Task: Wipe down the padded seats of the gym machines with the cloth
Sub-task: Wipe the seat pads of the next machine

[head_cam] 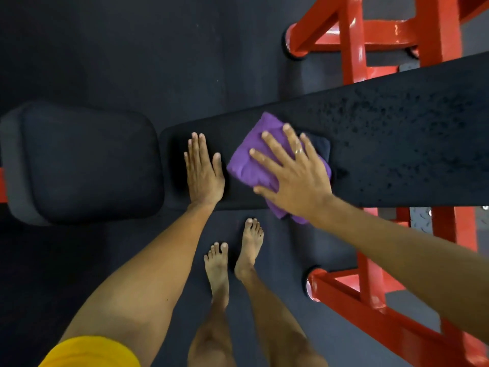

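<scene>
Wiping under way — right hand (296, 178), fingers spread flat, presses purple cloth (248, 160) onto long pad (397, 144) | left hand (203, 170) flat beside it, holding nothing | next: sweep toward speckled stretch beyond fingertips

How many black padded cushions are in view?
2: a squarish pad at left, and a long pad running right beneath the purple cloth. More may lie out of frame.

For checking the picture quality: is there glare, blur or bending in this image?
Head view: dim overall; glare spots on the red frame; the wide-angle lens slightly curves the long pad; the left hand and the right hand on the purple cloth look sharp.
</scene>
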Available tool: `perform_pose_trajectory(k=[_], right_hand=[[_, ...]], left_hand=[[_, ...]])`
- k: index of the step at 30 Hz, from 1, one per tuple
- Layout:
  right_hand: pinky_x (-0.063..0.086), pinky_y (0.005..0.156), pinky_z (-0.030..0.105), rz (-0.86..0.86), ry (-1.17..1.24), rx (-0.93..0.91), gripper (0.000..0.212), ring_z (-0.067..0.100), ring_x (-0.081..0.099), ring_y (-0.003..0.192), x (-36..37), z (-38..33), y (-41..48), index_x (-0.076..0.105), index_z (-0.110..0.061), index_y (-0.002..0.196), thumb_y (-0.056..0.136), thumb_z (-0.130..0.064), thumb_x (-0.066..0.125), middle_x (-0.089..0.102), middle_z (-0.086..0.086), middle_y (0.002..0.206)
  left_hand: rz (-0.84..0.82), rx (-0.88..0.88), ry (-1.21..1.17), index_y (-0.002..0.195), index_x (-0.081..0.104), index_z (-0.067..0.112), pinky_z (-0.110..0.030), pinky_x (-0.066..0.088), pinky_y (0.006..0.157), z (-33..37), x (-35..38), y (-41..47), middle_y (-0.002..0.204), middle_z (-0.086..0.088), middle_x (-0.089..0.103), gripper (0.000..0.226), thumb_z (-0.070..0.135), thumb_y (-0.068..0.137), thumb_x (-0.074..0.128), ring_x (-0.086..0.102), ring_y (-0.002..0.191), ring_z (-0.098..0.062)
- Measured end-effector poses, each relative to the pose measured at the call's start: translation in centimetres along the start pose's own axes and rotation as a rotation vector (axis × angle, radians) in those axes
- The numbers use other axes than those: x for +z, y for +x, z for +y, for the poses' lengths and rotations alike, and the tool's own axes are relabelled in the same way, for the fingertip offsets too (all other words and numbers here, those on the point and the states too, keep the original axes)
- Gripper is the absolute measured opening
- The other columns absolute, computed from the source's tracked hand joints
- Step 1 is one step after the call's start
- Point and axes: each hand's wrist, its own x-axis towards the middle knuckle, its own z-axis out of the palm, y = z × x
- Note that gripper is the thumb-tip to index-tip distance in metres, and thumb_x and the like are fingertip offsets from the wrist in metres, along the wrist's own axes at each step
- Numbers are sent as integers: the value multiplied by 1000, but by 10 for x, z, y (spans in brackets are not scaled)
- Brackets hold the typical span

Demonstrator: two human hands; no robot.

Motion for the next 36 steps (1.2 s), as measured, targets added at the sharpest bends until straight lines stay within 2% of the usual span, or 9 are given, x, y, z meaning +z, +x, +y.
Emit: perform_pose_trajectory(k=[3,5,11,14,18,20,30,33,36], right_hand=[[-6,122,62,18,42,180,78,44,-6,155,-4,-25,25,11,-32,164,98,-71,25,0,9,172],[-10,121,65,30,36,181,77,45,-9,154,5,-53,20,8,-29,164,100,-67,27,-5,12,171],[-3,123,63,16,-78,-175,93,45,-2,155,22,-22,-48,9,-31,164,89,-55,58,0,9,172],[5,124,60,1,-169,-231,112,44,2,156,15,17,-63,4,-35,164,79,-51,75,-1,6,172],[-1,121,68,-119,-273,-258,112,48,-18,152,19,-20,-34,-24,-31,158,92,-51,64,-26,12,167],[-6,120,70,-148,-282,-253,113,48,-22,151,22,-47,-22,-29,-27,156,94,-47,64,-30,14,165],[-2,121,64,-63,-349,-393,107,45,-10,154,12,36,-85,-21,-25,160,92,-28,62,-22,11,168],[-2,118,69,-94,-354,-463,90,46,-13,153,17,-4,-57,-22,-24,159,102,-30,47,-23,13,168],[-2,117,72,-104,-302,-430,91,46,-14,153,22,-48,-29,-16,-28,161,102,-36,52,-20,13,168]], left_hand=[[29,12,12,161,10,8,-37,-2,128,-1,2,-6,170,-10,4,64,40,107,21,-1,157,-20],[17,24,9,161,9,7,-40,-1,128,-1,3,-8,170,-11,4,62,34,109,29,-1,157,-21],[26,82,22,161,14,4,-42,4,128,-4,3,-28,169,-14,9,64,39,108,22,5,157,-25],[55,64,41,160,17,4,-42,7,128,0,5,-30,169,-13,13,63,38,108,22,8,157,-25],[64,78,46,160,18,4,-42,8,128,-2,6,-29,168,-13,14,63,38,108,22,10,157,-26],[47,79,36,160,18,4,-43,8,128,-5,6,-26,168,-14,14,64,39,107,23,10,156,-27],[20,-50,15,161,15,7,-41,6,128,18,0,-39,169,-11,10,65,42,106,15,5,157,-23],[31,-38,12,161,14,8,-41,5,128,15,1,-39,170,-10,9,63,40,107,18,4,157,-23],[22,-29,38,161,14,10,-40,2,128,7,2,-36,170,-9,9,61,41,108,21,4,157,-22]])
